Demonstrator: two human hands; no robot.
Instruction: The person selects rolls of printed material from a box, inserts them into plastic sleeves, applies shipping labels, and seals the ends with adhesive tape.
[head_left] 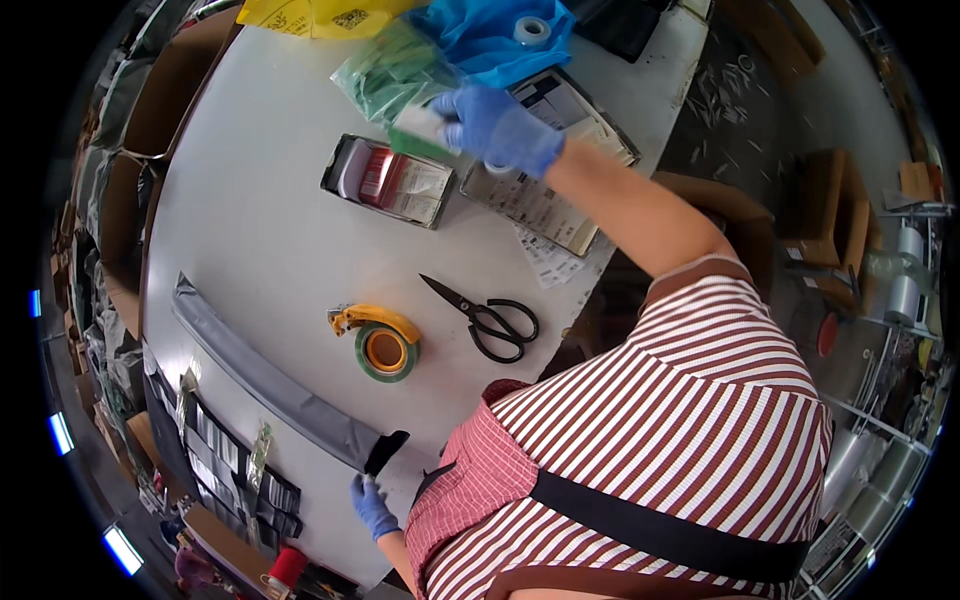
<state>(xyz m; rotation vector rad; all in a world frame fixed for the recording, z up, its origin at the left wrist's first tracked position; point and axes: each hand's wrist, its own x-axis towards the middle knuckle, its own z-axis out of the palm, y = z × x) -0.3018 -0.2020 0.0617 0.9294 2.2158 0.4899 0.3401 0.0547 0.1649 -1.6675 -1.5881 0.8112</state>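
Fingers on the left hand (blue glove) are pinched shut on the dark tip of a long grey strip, down at the near edge of the white table. That strip runs diagonally up and away toward the left rim, lying flat on the table.

Moving right, a green tape dispenser with a yellow handle sits mid-table, black scissors just beside it, blades shut. Further back there's an open tray of small packets, then a flat printed sheet partly hanging toward the far-right edge.

The right hand, also gloved, is stretched way out and closed around a small green-and-white packet, right by a clear bag of green stuff and a blue bag.

Risk as I see it: with the reach that long, the forearm could brush the sheet and slide it off. The grey strip could also slip off the near edge, since only its tip is held.

Open room is mostly the bare left-centre of the table; the back is crowded.
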